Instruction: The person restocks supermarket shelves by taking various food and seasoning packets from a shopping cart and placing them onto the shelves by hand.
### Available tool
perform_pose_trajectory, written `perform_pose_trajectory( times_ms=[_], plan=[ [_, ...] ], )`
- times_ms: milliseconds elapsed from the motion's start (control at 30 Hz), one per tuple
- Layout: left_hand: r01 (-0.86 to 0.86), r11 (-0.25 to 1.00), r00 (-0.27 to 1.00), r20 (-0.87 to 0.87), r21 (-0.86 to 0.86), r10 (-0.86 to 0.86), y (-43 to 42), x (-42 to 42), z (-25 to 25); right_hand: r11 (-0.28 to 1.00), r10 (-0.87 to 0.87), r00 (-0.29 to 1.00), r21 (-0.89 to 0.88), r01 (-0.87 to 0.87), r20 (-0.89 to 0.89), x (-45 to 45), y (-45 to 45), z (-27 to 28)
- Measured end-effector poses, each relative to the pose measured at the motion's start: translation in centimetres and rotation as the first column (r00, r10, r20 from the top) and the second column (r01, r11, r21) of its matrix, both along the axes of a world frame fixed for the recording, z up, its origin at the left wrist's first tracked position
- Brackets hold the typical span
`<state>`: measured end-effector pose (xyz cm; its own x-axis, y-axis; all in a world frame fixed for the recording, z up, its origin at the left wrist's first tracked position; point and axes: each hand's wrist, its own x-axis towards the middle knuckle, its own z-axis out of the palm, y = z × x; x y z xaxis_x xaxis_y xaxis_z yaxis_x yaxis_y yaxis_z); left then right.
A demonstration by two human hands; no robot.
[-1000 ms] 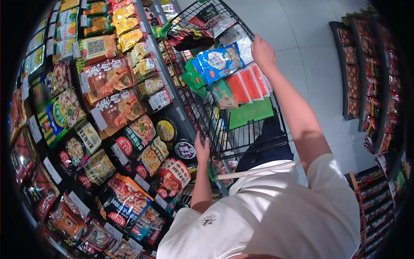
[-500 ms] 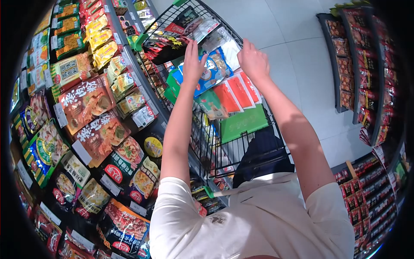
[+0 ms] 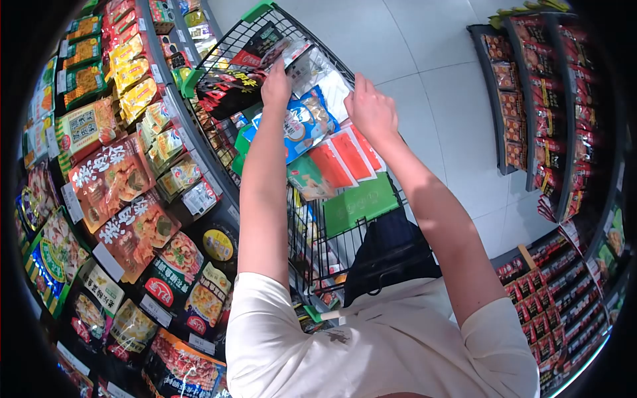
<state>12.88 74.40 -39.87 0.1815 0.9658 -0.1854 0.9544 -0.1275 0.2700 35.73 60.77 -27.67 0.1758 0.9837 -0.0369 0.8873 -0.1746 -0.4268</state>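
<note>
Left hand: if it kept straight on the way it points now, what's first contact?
Probably the black packet with the red patch, just beyond the left hand near the far end of the shopping cart. Depth is unclear from one view; it might pass above.

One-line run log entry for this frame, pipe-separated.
left hand: at black packets, grip unclear | right hand: near white package, grip unclear | blue packet: in cart, atop other packets
</note>
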Motion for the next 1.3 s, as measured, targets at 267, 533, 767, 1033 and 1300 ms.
perform_pose_trajectory(
  times_ms=[267,533,767,1033,1300],
  plan=[
    [-0.055,0.985,0.995,0.092,0.165,0.04,0.0,-1.4,4.6,0.999,0.031,0.998,-0.01,-0.031,0.055,-0.1,0.2,0.9],
    [-0.363,0.931,0.848,0.427,0.038,0.314,-12.1,-6.0,20.1,0.998,0.015,1.0,-0.057,-0.014,0.013,-0.2,-0.3,0.6],
    [-0.437,0.863,0.582,0.651,-0.254,0.487,-28.0,-13.0,29.9,0.981,0.117,0.992,0.163,-0.106,-0.056,-0.6,-1.2,2.0],
    [-0.468,0.762,0.534,0.544,-0.447,0.647,-41.6,-16.2,46.2,0.999,0.034,0.591,0.05,0.012,-0.806,-4.9,-11.2,4.3],
    [-0.502,0.696,0.398,0.577,-0.513,0.713,-53.6,-18.1,47.1,0.567,-0.815,-0.519,-0.172,-0.805,-0.258,-14.7,-32.6,18.6]
  ],
)
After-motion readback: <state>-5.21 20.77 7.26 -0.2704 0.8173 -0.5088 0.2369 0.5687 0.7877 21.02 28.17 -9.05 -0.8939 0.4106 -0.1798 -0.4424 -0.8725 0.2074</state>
